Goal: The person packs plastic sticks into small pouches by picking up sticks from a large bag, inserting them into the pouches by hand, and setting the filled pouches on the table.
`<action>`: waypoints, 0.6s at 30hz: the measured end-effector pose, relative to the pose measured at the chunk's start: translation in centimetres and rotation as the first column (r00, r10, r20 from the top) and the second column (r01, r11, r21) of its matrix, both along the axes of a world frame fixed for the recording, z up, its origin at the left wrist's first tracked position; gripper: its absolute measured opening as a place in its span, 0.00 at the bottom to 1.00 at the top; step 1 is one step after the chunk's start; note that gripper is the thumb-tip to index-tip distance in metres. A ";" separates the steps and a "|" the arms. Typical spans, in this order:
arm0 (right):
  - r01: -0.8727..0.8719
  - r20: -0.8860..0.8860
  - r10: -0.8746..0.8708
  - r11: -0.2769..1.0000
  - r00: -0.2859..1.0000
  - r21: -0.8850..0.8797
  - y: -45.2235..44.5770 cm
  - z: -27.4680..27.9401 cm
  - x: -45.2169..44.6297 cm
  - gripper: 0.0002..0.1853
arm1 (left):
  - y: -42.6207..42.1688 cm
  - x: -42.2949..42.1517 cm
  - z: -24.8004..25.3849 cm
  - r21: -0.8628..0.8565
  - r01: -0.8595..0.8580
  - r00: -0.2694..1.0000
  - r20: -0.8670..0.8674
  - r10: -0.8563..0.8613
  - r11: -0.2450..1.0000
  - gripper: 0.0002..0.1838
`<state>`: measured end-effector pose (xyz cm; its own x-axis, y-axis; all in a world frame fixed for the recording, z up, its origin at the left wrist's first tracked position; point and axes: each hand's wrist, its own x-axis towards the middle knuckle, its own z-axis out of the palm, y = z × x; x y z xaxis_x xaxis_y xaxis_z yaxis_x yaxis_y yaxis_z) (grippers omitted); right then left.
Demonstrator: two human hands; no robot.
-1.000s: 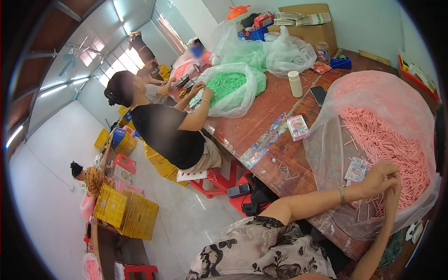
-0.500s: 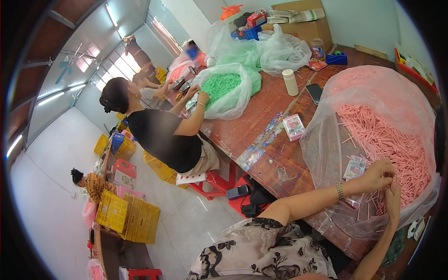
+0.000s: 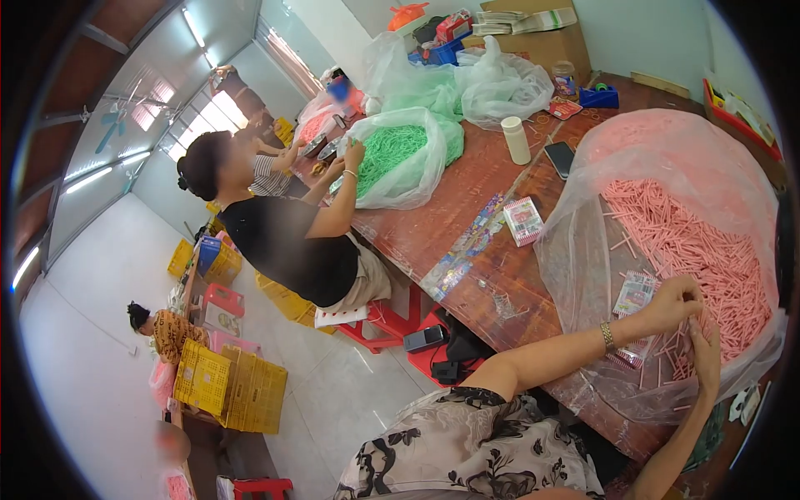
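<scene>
My left hand (image 3: 675, 303), with a gold watch on its wrist, is over the pink sticks (image 3: 700, 250) in a clear plastic bag (image 3: 575, 250). Its fingers are closed in a pinch; what they hold is too small to make out. Just below it, my right hand (image 3: 707, 350) is raised with thumb and fingers together near the left fingertips, and its contents cannot be made out either. Small printed packets (image 3: 636, 293) lie on the plastic beside my left wrist. Another printed packet (image 3: 523, 222) sits on the red-brown table (image 3: 467, 200), outside the bag.
A white bottle (image 3: 516, 140) and a phone (image 3: 559, 159) stand and lie behind the bag. At the left, a person in black (image 3: 292, 242) handles things by a bag of green sticks (image 3: 392, 154). Yellow crates (image 3: 254, 392) and red stools (image 3: 396, 325) are beyond the table edge.
The view has shifted slightly. My hands stay close together over the pink sticks, their fingertips now a little further apart. The neighbouring person's hands have moved beside the green sticks.
</scene>
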<state>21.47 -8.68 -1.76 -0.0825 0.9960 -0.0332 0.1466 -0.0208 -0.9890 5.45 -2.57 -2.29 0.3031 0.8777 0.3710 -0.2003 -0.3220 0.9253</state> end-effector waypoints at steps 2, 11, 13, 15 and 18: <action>0.084 0.163 -0.081 0.996 0.983 -0.009 0.4 -1.3 1.5 0.09 | 2.0 1.9 -3.8 0.029 0.032 0.994 0.101 -0.035 0.999 0.06; 0.145 -0.057 -0.138 0.979 0.989 0.140 1.4 -2.5 0.3 0.15 | 1.2 -0.2 2.2 0.003 0.027 0.991 -0.132 -0.026 1.000 0.04; 0.155 -0.068 -0.146 0.977 0.987 0.148 0.4 0.8 -0.5 0.15 | 1.0 0.2 2.6 0.002 0.023 0.993 -0.119 -0.023 1.000 0.04; 0.133 -0.116 -0.113 0.974 0.987 0.183 0.3 1.2 -0.2 0.15 | 0.7 0.7 3.0 -0.021 0.014 0.991 -0.134 -0.016 1.000 0.04; 0.177 -0.107 -0.161 0.969 0.981 0.173 1.2 -0.2 0.8 0.15 | 1.2 0.6 3.6 0.002 -0.004 0.981 -0.194 0.005 1.000 0.06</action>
<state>22.32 -7.45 -1.99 0.0932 0.9844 0.1490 0.0650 0.1433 -0.9875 6.03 -1.33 1.33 0.3656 0.8785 0.3075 -0.0160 -0.3244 0.9458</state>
